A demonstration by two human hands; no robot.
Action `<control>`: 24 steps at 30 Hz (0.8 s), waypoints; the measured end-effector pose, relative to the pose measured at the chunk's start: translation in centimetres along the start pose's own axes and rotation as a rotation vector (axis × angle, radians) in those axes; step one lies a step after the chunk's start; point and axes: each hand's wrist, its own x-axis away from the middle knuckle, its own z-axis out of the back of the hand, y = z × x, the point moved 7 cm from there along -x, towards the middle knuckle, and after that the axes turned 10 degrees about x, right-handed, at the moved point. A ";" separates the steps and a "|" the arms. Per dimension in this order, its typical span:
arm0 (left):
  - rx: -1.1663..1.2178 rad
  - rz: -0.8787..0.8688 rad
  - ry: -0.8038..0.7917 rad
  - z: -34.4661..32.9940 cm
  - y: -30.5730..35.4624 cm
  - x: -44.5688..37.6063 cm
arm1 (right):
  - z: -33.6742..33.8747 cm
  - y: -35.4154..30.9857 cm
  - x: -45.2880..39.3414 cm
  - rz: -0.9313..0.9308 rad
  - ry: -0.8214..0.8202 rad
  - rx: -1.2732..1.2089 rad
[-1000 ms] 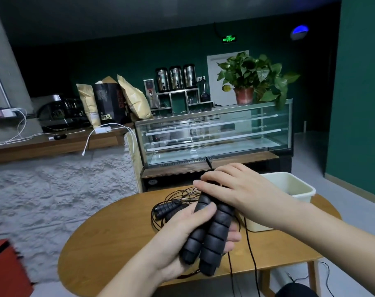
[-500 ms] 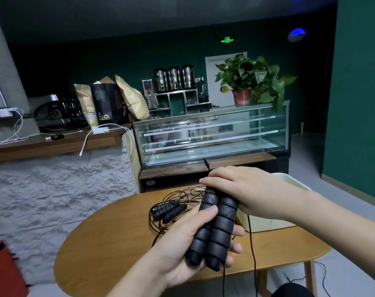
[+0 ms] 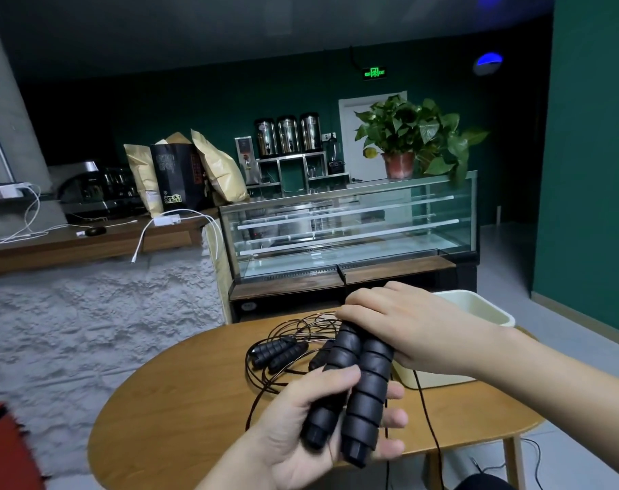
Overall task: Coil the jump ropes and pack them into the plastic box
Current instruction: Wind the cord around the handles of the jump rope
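Handles (image 3: 354, 387): two black ribbed grips side by side, held above the table's near edge, tilted with their far ends up.
Left hand (image 3: 311, 440): palm up under the handles, thumb curled over the left one, fingers wrapping beneath.
Right hand (image 3: 403, 327): fingers curled over the handles' far ends.
Cord (image 3: 429, 415): hangs down from the handles past the table edge.
Second rope (image 3: 279, 351): lies loosely tangled on the table, just left of the box.
Box (image 3: 478, 305): cream plastic, on the table's right, partly behind the right hand.
Table (image 3: 180, 419): oval, wooden.
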 end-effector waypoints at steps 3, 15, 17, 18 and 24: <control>0.141 0.064 -0.027 0.0 -0.8 0.0 | 0.0 0.1 -0.3 -0.027 0.031 0.026; -0.094 -0.064 -0.237 -3.1 1.9 1.2 | 1.1 0.9 1.3 -0.592 0.600 -0.764; -0.169 -0.065 -0.228 -3.6 2.3 1.1 | 0.7 0.6 0.9 -0.655 0.532 -0.636; -0.205 -0.066 -0.214 -3.7 2.5 0.9 | 0.4 0.6 0.6 -0.661 0.434 -0.563; -0.502 -0.166 -0.050 -2.6 6.2 0.3 | -0.8 0.4 -1.3 -0.503 -0.004 -0.364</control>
